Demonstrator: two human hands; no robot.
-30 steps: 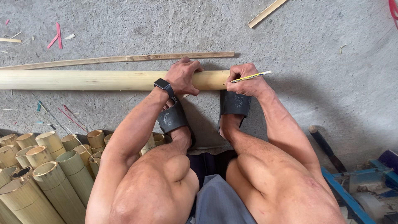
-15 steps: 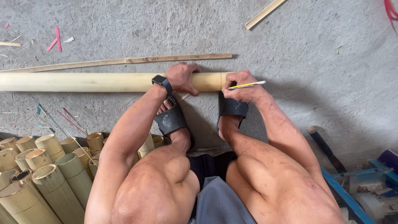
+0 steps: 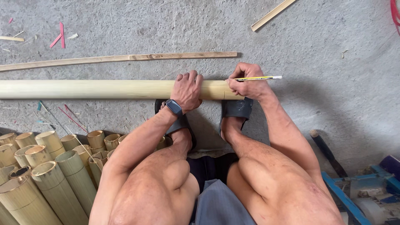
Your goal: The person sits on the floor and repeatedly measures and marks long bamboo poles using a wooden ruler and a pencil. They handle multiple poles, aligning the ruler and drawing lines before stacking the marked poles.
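A long pale bamboo pole lies across the concrete floor in front of my feet. My left hand, with a dark watch on the wrist, presses down on the pole close to its right end. At that end my right hand holds a yellow pencil, its tip against the pole and its white end pointing right. My feet rest in dark sandals just behind the pole.
A thin bamboo strip lies beyond the pole; another strip lies at the top. Several cut bamboo tubes stand at lower left. A dark handle and a blue machine sit at lower right.
My right hand has shifted slightly along the pole's right end with the pencil. My left hand stays pressed on the pole.
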